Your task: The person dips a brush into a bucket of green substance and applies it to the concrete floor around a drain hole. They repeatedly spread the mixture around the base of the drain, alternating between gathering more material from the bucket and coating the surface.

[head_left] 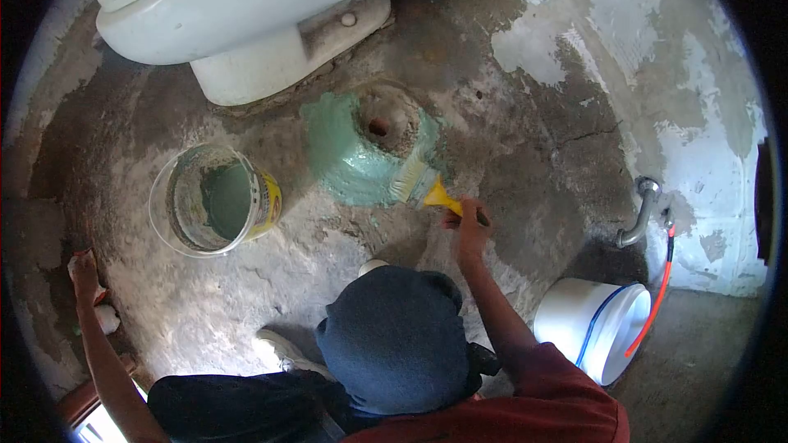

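My right hand (469,226) grips a paintbrush (439,193) by its yellow handle. The brush's pale bristles touch wet green coating on the floor, around a raised rough mound with a drain hole (378,126). Coating covers the mound's left and near sides; bare grey cement shows at its top. At the far left, my left hand (84,272) is by the wall, touching or beside a small white and reddish thing (100,291). Its fingers are too small and dark to make out. A clear bucket (162,217) with green coating inside stands left of the mound.
A white toilet (246,12) stands behind the mound. At right, a white bucket (566,312) lies tipped below a metal pipe (644,213) and a red hose (661,295). White shoes (283,353) and a dark blue cloth-covered shape (394,340) are in front.
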